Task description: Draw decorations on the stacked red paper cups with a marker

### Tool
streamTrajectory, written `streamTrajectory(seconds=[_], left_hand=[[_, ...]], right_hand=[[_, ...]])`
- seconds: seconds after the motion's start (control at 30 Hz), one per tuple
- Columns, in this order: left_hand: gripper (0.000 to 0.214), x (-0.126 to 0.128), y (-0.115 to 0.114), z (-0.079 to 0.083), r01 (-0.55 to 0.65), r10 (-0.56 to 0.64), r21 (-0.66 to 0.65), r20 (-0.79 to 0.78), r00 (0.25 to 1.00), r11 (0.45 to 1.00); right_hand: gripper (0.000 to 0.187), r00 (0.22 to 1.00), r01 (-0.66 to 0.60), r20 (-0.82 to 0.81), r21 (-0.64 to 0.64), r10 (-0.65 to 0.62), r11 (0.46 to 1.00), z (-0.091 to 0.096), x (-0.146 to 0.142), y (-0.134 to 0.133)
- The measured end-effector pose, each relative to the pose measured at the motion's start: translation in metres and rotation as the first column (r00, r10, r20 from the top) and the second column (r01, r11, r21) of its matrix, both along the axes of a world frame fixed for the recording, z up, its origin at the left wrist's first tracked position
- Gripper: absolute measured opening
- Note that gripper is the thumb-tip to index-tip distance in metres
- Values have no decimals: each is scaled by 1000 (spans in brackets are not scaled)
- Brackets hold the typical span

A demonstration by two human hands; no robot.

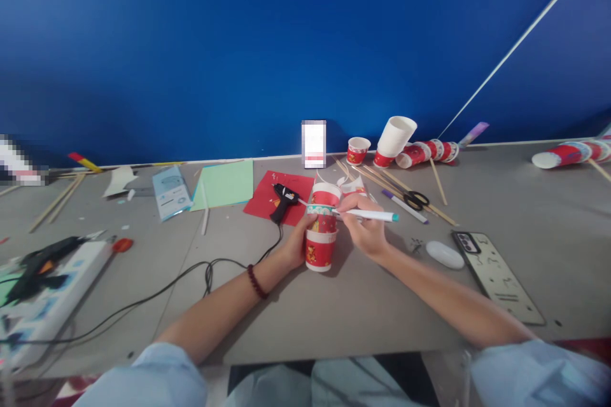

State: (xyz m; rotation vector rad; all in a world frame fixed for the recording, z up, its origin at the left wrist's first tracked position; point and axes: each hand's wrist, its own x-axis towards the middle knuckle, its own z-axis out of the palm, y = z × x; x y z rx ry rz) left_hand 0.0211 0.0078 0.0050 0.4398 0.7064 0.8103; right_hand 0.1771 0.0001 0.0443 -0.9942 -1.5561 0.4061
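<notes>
My left hand point(294, 243) is wrapped round a stack of red and white paper cups point(321, 248) standing upright on the grey table point(334, 311). A teal band shows round the stack near the top. My right hand point(365, 229) pinches a white marker point(370, 215) with a teal end, lying sideways. Its tip touches the upper cup by the band. A dark bead bracelet point(256, 282) sits on my left wrist.
A black glue gun point(282, 201) lies on red paper point(267, 200) behind the cups, its cord point(157, 292) running left to a white power strip point(52, 299). Scissors point(416, 199), sticks, a purple marker and more cups point(396, 137) lie behind; a phone point(496, 276) lies at right.
</notes>
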Motion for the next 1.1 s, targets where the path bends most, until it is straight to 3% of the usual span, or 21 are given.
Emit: streamTrajectory(seconds=[1.1], left_hand=[[31,1,0,-1,-15,15,24,17,1000,1000]], right_hand=[[12,1000,9,-1,-2,-9,1000,-1,0,0]])
